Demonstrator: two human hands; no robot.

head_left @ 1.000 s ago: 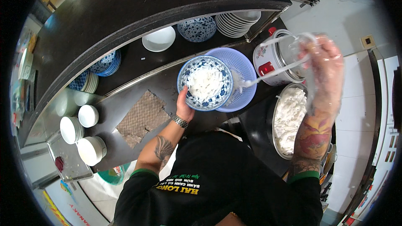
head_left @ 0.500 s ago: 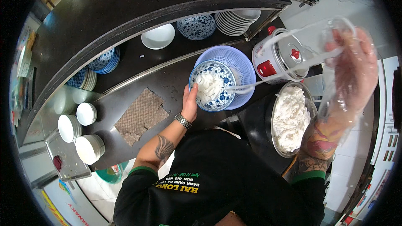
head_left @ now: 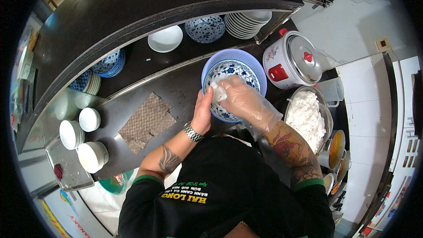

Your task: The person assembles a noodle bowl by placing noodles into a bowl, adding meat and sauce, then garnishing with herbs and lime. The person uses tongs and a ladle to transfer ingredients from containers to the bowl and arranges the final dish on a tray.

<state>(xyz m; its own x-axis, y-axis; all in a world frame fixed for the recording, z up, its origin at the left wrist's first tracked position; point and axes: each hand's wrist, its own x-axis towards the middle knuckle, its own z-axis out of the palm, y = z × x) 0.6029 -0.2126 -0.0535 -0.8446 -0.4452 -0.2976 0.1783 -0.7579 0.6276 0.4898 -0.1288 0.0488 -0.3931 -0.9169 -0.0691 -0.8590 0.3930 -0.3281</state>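
Mid-frame, the left hand (head_left: 204, 113) grasps a patterned bowl (head_left: 232, 67), seemingly steadying it while the right hand (head_left: 241, 99), its grip unclear, touches noodles (head_left: 217, 93) inside.

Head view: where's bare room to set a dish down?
Free: the counter between the brown sheet and the small white bowls; the shelf between the stacked blue bowls and the lone white bowl, bar one white scrap. Crowded: around the left hand, right hand, patterned bowl and basket; to the right, with cooker, noodle pan and pots.
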